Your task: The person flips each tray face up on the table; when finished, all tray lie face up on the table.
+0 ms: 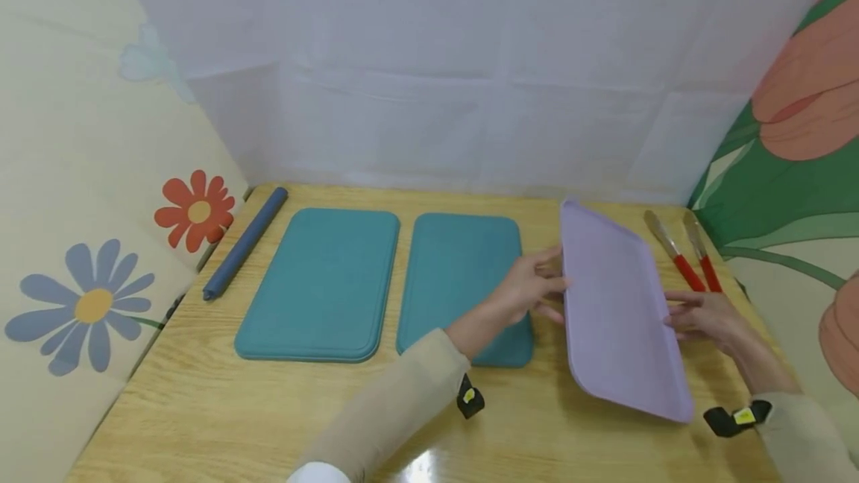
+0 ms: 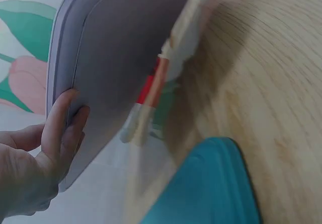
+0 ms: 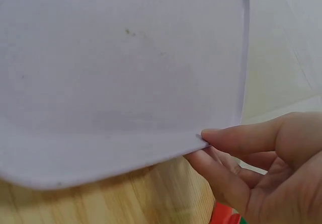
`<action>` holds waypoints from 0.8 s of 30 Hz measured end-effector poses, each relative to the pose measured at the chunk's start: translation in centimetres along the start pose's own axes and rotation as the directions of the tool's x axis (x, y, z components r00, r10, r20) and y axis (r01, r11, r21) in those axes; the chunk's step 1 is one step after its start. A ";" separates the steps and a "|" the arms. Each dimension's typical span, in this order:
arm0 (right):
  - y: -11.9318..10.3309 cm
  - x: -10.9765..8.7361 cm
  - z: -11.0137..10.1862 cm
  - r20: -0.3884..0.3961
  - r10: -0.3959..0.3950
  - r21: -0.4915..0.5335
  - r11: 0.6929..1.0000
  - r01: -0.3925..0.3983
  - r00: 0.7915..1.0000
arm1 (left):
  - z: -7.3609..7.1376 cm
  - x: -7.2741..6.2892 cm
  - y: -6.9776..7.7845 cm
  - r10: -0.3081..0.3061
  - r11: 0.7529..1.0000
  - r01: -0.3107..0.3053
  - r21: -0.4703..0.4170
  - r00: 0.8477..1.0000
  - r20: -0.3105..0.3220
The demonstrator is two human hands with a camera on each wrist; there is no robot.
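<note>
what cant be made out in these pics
Head: part of the middle teal board, covered by left grip and arm.
Left wrist: the red item, too blurred to identify.
Right wrist: part of the lilac tray, cut off by top and left edges; a red object, by the bottom edge.

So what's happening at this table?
A person holds a purple tray at a tilt: the left hand has one long edge, and the right hand pinches the opposite one. Two teal trays lie side by side on the wooden table, with a dark blue rod at the far left and two red-handled tools at the right.
</note>
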State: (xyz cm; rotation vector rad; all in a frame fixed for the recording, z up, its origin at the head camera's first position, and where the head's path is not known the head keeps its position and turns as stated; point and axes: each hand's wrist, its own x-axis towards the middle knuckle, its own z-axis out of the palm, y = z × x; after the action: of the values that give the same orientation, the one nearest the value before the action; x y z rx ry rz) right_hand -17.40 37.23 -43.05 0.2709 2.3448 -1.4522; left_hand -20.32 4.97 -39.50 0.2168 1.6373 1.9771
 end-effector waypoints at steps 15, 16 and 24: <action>-0.8 1.9 -1.9 0.004 -0.009 -0.058 0.998 0.009 1.000 | -0.9 3.5 -3.5 -0.126 0.982 0.151 0.110 0.970 -0.206; -0.8 2.0 -2.0 0.005 -0.008 -0.067 0.998 0.008 1.000 | -0.8 3.7 -3.6 -0.126 0.979 0.157 0.130 0.968 -0.219; -1.2 2.7 -2.0 0.026 -0.038 -0.174 0.984 0.042 0.999 | 0.0 4.6 -4.3 -0.143 0.951 0.208 0.230 0.952 -0.271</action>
State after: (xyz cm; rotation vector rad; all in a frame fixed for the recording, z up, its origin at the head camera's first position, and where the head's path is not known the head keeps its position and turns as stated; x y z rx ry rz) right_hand -20.66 38.41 -42.37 0.1600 2.4528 -1.2497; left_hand -22.77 7.78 -44.61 -0.0895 2.0005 1.7097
